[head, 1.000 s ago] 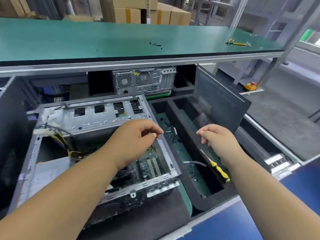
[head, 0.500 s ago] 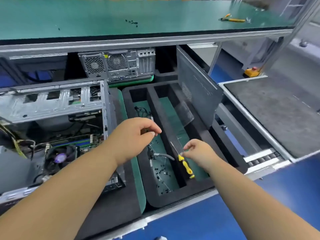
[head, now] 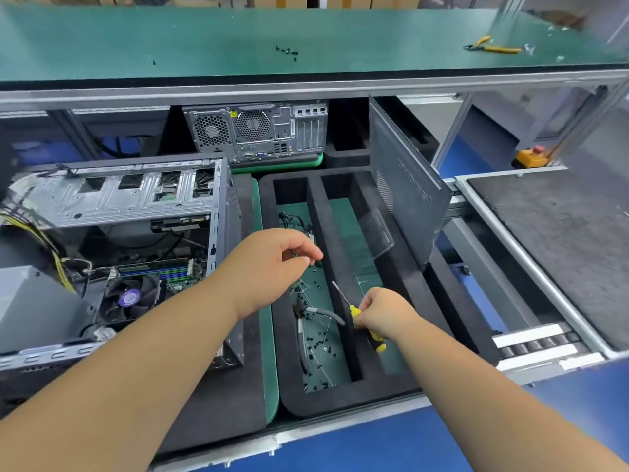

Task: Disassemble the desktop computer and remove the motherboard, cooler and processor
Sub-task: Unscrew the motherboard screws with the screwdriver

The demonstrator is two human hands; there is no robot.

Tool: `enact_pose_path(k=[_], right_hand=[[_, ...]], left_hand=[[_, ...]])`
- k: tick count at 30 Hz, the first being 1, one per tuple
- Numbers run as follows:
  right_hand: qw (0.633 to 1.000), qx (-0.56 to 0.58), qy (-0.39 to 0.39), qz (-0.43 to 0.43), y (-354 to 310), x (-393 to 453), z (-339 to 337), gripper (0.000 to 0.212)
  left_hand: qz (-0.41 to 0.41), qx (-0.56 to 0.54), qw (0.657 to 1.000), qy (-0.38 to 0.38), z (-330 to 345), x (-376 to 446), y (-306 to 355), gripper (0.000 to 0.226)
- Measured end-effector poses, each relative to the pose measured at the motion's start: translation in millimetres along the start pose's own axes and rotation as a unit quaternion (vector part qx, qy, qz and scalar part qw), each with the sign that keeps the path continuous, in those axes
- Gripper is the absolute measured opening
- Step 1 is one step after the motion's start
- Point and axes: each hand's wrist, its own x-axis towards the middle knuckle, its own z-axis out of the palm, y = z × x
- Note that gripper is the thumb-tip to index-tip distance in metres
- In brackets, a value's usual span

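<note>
The opened desktop computer lies on its side at the left of the lower surface, on black foam; inside it the motherboard faces up, with the cooler, a black fan with a purple hub, sitting on it towards the near left; the processor cannot be seen. Yellow and black cables run along the case's left side.

Just right of the case stands a black foam tray with two long compartments; the left one holds loose black screws and a grey cable on its green floor; a dark side panel leans upright against the tray's right edge.

The left hand hovers over the left compartment, fingertips pinched together, its grip clenched; whether something tiny sits between them cannot be told. The right hand hangs over the divider and the right compartment, its grip grasping a yellow-handled screwdriver, shaft pointing up and left, handle end poking out below the wrist.

At the far edge, under the upper green shelf, a second computer shows its rear panel; on the shelf lie a few black screws near the middle and yellow-handled pliers towards the right end.
</note>
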Motion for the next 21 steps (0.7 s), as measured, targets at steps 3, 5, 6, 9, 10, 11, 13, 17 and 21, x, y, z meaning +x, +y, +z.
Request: enact_pose_path(k=[3, 5, 6, 9, 10, 11, 13, 17, 21], right_hand=[[0.994, 0.094, 0.052, -0.031, -17.4, -1.6, -14.6, 0.015], [0.984, 0.144, 0.081, -0.062, -35.1, -4.1, -25.4, 0.014], [0.978, 0.169, 0.096, -0.074, -45.2, -6.2, -30.1, 0.017], [0.951, 0.246, 0.147, -0.112, -79.2, -13.5, -40.4, 0.012], [0.941, 0.271, 0.161, -0.126, -91.5, -16.5, -42.1, 0.008], [0.93, 0.291, 0.174, -0.142, -103.9, -19.4, -43.0, 0.007], [0.914, 0.314, 0.187, -0.174, -128.6, -25.7, -43.4, 0.009], [0.895, 0.346, 0.174, -0.22, -174.4, -38.1, -37.2, 0.017], [0.9, 0.333, 0.162, -0.232, -211.5, -43.6, -24.4, 0.021]], left_hand=[[-0.001, -0.008, 1.0, 0.006, -6.4, -0.4, -5.4, 0.027], [0.005, -0.017, 1.0, 0.014, -12.8, 0.1, -8.9, 0.027], [0.007, -0.019, 1.0, 0.015, -16.8, 0.3, -10.4, 0.027], [0.012, -0.024, 0.999, 0.021, -34.7, -0.2, -17.1, 0.028], [0.013, -0.027, 0.999, 0.026, -42.3, -0.9, -20.6, 0.028], [0.013, -0.032, 0.999, 0.035, -50.4, -1.6, -24.8, 0.027], [0.013, -0.039, 0.998, 0.056, -68.7, -4.4, -36.0, 0.027], [-0.007, -0.058, 0.994, 0.094, -108.5, -13.1, -66.8, 0.026], [-0.026, -0.05, 0.992, 0.117, -145.2, -21.0, -100.6, 0.023]])
